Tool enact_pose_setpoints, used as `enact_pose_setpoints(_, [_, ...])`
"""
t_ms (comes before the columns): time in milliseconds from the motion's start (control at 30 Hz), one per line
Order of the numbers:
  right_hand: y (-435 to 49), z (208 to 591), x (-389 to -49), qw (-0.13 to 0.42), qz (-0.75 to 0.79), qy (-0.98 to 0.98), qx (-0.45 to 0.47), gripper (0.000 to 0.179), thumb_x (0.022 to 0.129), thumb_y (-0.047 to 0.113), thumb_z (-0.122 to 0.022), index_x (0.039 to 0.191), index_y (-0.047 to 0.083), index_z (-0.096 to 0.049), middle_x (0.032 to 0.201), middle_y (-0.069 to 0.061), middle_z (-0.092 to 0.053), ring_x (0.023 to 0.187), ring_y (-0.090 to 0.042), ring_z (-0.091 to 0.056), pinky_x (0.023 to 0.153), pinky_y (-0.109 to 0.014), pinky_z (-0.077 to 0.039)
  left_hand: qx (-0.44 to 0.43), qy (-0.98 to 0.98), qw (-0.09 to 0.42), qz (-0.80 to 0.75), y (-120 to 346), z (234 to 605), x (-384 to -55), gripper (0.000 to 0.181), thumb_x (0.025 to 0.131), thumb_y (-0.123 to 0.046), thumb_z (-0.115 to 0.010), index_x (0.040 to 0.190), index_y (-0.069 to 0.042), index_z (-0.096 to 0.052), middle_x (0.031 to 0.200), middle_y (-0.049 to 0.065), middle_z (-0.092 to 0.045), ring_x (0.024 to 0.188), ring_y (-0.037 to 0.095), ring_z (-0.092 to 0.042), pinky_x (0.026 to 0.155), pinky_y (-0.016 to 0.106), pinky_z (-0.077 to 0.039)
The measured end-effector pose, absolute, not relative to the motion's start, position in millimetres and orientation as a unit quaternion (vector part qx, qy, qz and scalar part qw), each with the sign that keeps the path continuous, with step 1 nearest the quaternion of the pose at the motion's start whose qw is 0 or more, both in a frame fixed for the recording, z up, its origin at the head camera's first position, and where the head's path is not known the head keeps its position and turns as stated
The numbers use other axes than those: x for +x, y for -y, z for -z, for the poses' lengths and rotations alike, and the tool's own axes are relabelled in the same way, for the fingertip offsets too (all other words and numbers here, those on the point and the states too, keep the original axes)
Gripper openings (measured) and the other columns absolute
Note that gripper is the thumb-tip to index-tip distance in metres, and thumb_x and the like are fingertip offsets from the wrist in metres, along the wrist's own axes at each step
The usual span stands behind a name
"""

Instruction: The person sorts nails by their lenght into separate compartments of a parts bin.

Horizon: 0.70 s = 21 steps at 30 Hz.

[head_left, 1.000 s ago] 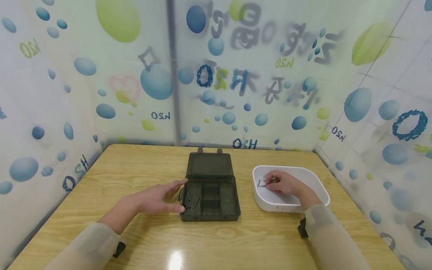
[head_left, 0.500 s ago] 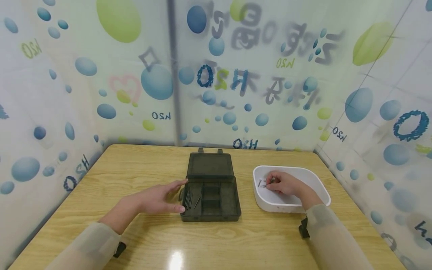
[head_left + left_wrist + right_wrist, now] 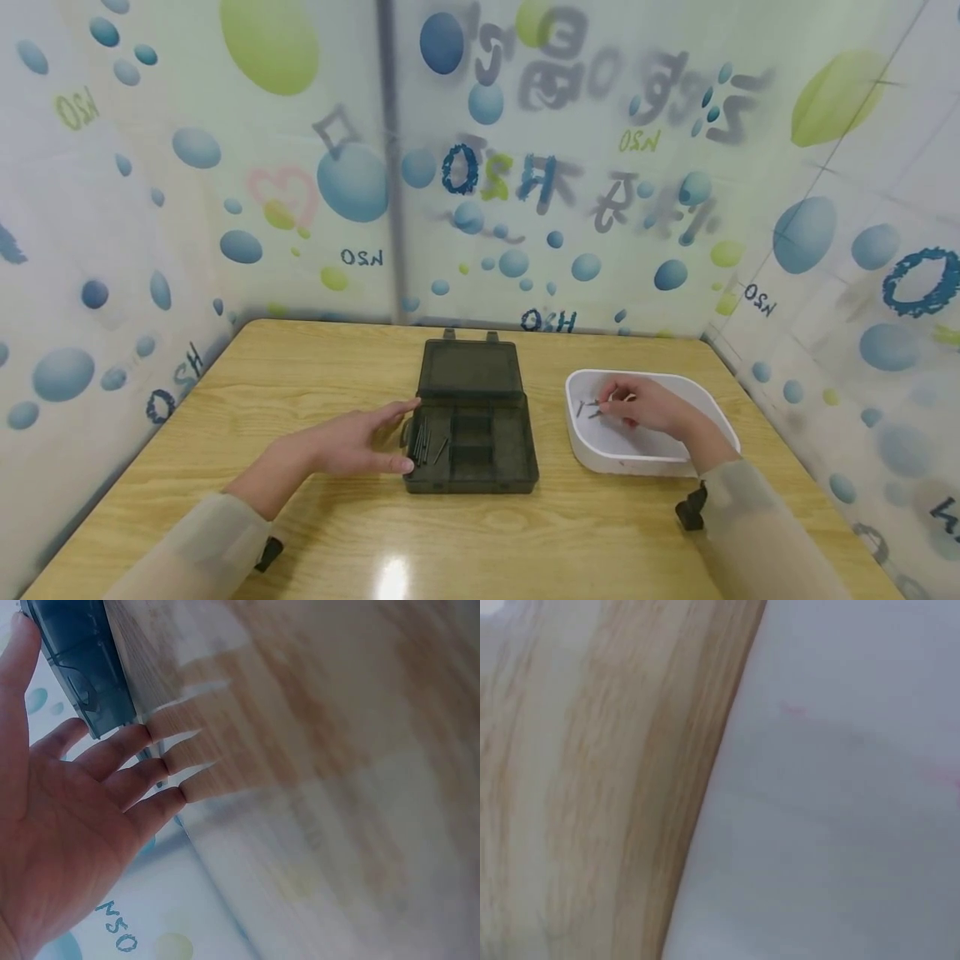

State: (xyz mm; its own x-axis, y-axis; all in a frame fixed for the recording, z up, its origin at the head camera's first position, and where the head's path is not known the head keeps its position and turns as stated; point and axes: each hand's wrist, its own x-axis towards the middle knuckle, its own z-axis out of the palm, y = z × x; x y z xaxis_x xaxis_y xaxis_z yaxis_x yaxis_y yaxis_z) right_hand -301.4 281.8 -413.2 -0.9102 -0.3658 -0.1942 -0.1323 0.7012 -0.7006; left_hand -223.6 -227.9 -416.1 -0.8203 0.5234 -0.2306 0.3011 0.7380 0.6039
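Observation:
A dark, see-through compartment box (image 3: 510,437) stands with its lid (image 3: 470,367) folded back. Several thin dark metal screws (image 3: 422,444) lie in its left compartment. My left hand (image 3: 348,442) rests at the box's left side, index finger and thumb at its edge, fingers spread; the left wrist view shows the bare palm (image 3: 75,817) beside the box (image 3: 86,664). In the white tray (image 3: 667,461), my right hand (image 3: 652,407) has its fingers curled, pinching what looks like a small screw, mostly hidden. Other small screws (image 3: 580,409) lie by the fingertips.
The wooden table (image 3: 330,533) carries both containers, box in the middle and tray on the right. Patterned curtains (image 3: 487,275) enclose its back and sides. The right wrist view shows only wood and the tray's outer wall (image 3: 817,825).
My right hand has shifted slightly right within the tray, uncovering more of the small screws. The left hand and box stay put; the whole view drifts slightly.

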Motion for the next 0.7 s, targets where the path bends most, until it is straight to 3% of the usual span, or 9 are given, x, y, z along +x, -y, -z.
enact_pose_setpoints(433, [-275, 404, -288, 0.137, 0.397, -0.900, -0.112, 0.021, 0.109, 0.026, -0.071, 0.121, 0.009, -0.069, 0.111, -0.009, -0.063, 0.087, -0.025, -0.059, 0.073, -0.029, -0.050, 0.226, -0.912, 0.195, -0.281, 228, 416, -223, 0.102, 0.099, -0.063, -0.075, 0.178, -0.024, -0.022, 0.176, 0.022, -0.038, 0.162, 0.046, -0.039, 0.129, 0.070, -0.033])
enact_pose_setpoints(700, [-270, 394, -280, 0.119, 0.427, -0.889, -0.113, 0.033, 0.111, 0.028, -0.069, 0.135, 0.006, -0.070, 0.112, -0.017, -0.065, 0.083, -0.022, -0.055, 0.069, -0.029, -0.048, 0.227, -0.912, 0.196, -0.281, 229, 417, -224, 0.103, 0.099, -0.064, -0.074, 0.178, -0.025, -0.021, 0.176, 0.021, -0.038, 0.162, 0.045, -0.039, 0.129, 0.070, -0.033])
